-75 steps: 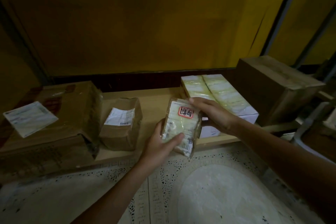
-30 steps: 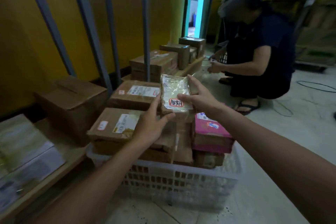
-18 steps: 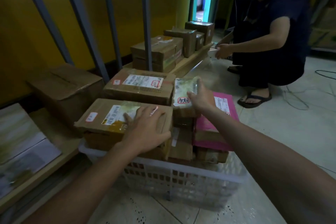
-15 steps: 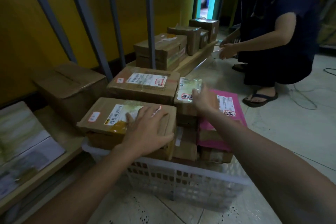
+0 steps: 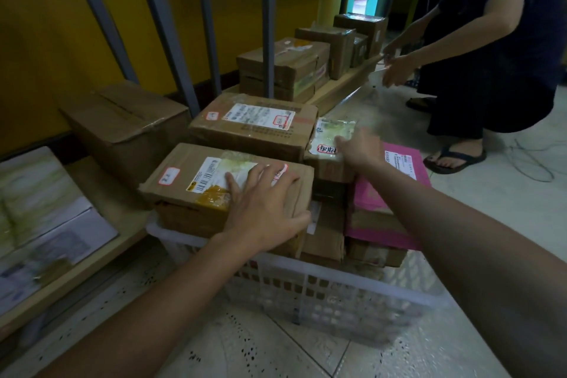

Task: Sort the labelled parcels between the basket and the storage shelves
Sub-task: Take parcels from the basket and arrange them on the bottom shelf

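Sitting nearest on the speckled tiled floor, a white plastic lattice basket is holding a heap of parcels that is rising above its rim. The left hand is lying flat on the closest brown cardboard parcel with a white barcode label, its fingers spread and straight, pressing on the top rather than grasping it. To the right, a pink plastic mailer bag is lying on other brown parcels. Just beyond, the right hand is reaching to a small parcel wrapped in clear film with a red-bordered sticker. This parcel is lying on top of the pile in the basket, between the pink mailer and a second, longer brown cardboard parcel. The fingers are stretching loosely over its right side, touching it without curling round it. On the left, a low wooden shelf board is carrying a large plain brown carton, with grey metal uprights rising behind it against a yellow wall. Farther along the board, more taped brown boxes are standing in a row. Beside them another person in dark clothes is crouching, hands reaching toward the shelf end
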A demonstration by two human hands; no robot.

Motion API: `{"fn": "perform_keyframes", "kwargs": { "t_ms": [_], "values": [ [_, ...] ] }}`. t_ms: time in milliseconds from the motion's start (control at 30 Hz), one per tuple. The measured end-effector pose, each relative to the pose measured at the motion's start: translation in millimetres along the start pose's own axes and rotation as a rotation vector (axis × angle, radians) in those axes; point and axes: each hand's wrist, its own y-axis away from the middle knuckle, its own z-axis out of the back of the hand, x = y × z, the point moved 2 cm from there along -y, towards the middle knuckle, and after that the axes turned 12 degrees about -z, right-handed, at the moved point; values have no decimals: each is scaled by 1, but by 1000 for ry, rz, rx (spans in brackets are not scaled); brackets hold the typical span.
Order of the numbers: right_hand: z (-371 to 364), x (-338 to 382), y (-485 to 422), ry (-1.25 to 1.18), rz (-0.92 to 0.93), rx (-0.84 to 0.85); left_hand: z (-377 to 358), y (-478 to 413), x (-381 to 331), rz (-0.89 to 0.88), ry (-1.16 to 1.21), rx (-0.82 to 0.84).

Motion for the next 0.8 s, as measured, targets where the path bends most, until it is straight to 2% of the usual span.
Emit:
{"fn": "perform_keyframes", "kwargs": {
  "t_ms": [300,400,500,567,633,800],
  "values": [
    [-37,-4,12,337,65,-261,1,6,4,-24,16,27],
    [-38,-7,7,469,99,-211,4,11,10,-52,11,5],
    [-36,-3,4,515,84,-71,11,17,20,-50,34,-77],
    [-31,2,7,412,46,7,16,23,30,-25,52,-106],
    [-20,16,16,221,79,-10,23,33,42,22,69,-124],
    [3,89,60,32,418,-220,54,69,78,97,62,-156]
  ]
}}
